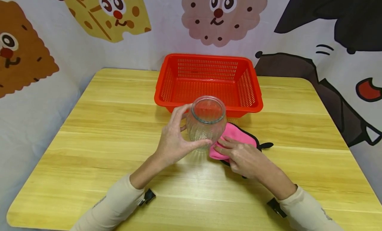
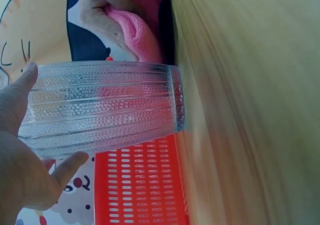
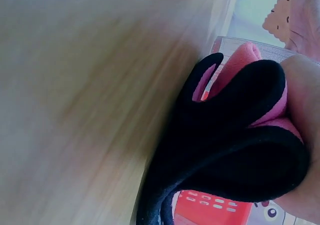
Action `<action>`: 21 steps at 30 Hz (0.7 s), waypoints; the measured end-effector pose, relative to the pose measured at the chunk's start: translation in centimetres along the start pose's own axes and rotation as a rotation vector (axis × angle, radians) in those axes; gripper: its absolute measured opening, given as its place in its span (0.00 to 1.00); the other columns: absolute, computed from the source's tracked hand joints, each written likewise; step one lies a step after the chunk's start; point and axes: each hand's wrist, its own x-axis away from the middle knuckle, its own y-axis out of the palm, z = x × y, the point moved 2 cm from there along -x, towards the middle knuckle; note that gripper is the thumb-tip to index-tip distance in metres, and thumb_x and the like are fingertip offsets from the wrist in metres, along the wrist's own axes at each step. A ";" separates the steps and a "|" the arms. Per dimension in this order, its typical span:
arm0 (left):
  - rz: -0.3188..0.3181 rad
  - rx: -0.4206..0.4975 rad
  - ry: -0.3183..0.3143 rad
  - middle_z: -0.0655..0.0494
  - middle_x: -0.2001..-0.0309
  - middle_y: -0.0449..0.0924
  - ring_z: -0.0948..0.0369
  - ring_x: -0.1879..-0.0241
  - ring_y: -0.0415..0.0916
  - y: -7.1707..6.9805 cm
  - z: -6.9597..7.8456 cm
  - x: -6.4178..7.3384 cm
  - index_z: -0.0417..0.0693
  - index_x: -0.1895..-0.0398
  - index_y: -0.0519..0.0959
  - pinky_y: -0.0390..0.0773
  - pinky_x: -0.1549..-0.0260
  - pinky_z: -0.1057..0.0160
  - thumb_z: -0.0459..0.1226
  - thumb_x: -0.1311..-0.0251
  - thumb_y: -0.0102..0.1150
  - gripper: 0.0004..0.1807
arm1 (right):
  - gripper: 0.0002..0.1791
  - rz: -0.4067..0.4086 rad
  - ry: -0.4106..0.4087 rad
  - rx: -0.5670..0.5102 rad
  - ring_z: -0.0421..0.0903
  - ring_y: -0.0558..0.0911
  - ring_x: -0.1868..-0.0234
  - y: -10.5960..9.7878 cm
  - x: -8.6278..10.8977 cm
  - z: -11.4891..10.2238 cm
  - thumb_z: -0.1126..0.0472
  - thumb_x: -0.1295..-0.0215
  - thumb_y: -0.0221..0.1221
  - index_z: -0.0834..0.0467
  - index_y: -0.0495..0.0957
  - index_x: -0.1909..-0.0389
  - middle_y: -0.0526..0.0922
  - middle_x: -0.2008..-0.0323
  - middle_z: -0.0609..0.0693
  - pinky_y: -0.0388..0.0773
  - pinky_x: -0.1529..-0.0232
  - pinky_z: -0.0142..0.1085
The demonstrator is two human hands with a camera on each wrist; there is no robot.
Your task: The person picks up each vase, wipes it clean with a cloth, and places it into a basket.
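A clear ribbed glass jar stands upright, its open mouth facing up, in front of the basket. My left hand grips its left side, thumb across the near face and fingers round the back. In the left wrist view the dimpled wall of the jar shows, its base at the table. To the right, my right hand holds a pink cloth with black edging against the lower right of the jar. The right wrist view shows the cloth bunched in folds, hiding most of the fingers.
A red plastic basket with slotted walls stands just behind the jar. The wooden table has rounded corners. A white curtain with cartoon prints hangs along the back and sides. The cloth's black loop lies on the table.
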 end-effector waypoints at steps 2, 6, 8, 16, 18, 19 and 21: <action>0.005 -0.019 0.002 0.57 0.36 0.65 0.61 0.37 0.69 0.0 0.1 0.1 0.52 0.27 0.62 0.82 0.49 0.61 0.47 0.61 0.87 0.57 | 0.32 -0.016 0.004 0.019 0.61 0.74 0.34 0.1 0.0 -0.1 0.71 0.48 0.60 0.60 0.80 0.37 0.77 0.36 0.59 0.78 0.43 0.54; 0.013 -0.055 0.003 0.57 0.36 0.65 0.61 0.37 0.70 0.1 0.2 0.1 0.53 0.28 0.62 0.82 0.50 0.63 0.50 0.62 0.87 0.57 | 0.33 -0.051 0.012 0.082 0.62 0.72 0.33 0.3 0.0 -0.2 0.70 0.48 0.61 0.58 0.79 0.35 0.75 0.35 0.59 0.82 0.49 0.52; 0.018 -0.070 0.003 0.58 0.36 0.65 0.62 0.38 0.69 0.1 0.3 0.0 0.53 0.28 0.62 0.82 0.51 0.63 0.51 0.62 0.87 0.57 | 0.33 -0.061 0.016 0.105 0.62 0.71 0.33 0.4 -0.1 -0.2 0.69 0.47 0.61 0.57 0.79 0.35 0.75 0.34 0.58 0.84 0.52 0.51; 0.031 -0.095 -0.025 0.57 0.36 0.64 0.62 0.39 0.68 0.4 0.5 0.1 0.51 0.30 0.61 0.82 0.53 0.64 0.54 0.63 0.86 0.58 | 0.30 -0.055 0.039 0.086 0.62 0.70 0.32 0.4 0.0 -0.3 0.68 0.42 0.63 0.57 0.79 0.35 0.73 0.33 0.61 0.86 0.58 0.50; 0.037 -0.098 -0.027 0.56 0.36 0.64 0.63 0.40 0.67 0.5 0.5 0.1 0.50 0.30 0.61 0.82 0.54 0.63 0.54 0.63 0.86 0.58 | 0.29 -0.048 0.041 0.086 0.63 0.71 0.32 0.4 0.0 -0.4 0.67 0.41 0.65 0.57 0.79 0.35 0.73 0.33 0.61 0.86 0.60 0.50; 0.041 -0.099 -0.026 0.56 0.36 0.64 0.63 0.40 0.67 0.6 0.5 0.1 0.50 0.30 0.61 0.82 0.54 0.63 0.54 0.63 0.86 0.58 | 0.29 -0.043 0.040 0.088 0.63 0.71 0.33 0.5 0.0 -0.4 0.67 0.41 0.66 0.57 0.79 0.35 0.73 0.33 0.61 0.87 0.61 0.49; 0.051 -0.104 -0.023 0.56 0.36 0.64 0.63 0.41 0.66 0.7 0.5 0.2 0.50 0.30 0.60 0.80 0.53 0.60 0.54 0.63 0.86 0.58 | 0.30 -0.038 0.037 0.093 0.63 0.71 0.33 0.5 0.0 -0.4 0.67 0.41 0.68 0.57 0.79 0.35 0.73 0.33 0.62 0.87 0.63 0.49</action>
